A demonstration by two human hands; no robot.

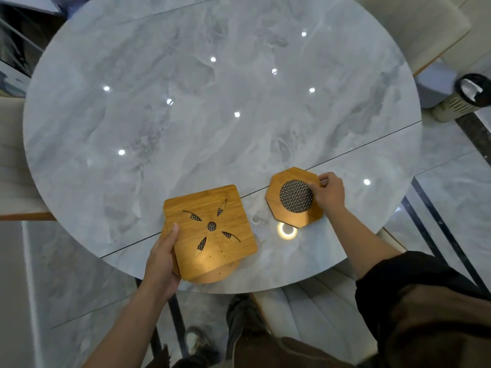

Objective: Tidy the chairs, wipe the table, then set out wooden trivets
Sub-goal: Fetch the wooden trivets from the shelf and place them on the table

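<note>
The right grip [329,193] is pinching the octagonal trivet [293,197] at the table's [186,102] near side, the left grip [162,261] is clasping the square trivet [210,232] stacked on a round trivet [220,274] just beside it, and a cream chair [414,30] is standing beyond the far rim.

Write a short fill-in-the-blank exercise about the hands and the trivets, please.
1. The left hand grips the square trivet, which has ___ leaf-shaped cutouts.
2. The right hand pinches the octagonal trivet, whose round centre is ___.
3. Under the square trivet lies another trivet of ___ shape.

Missing words: four; mesh; round.
</note>
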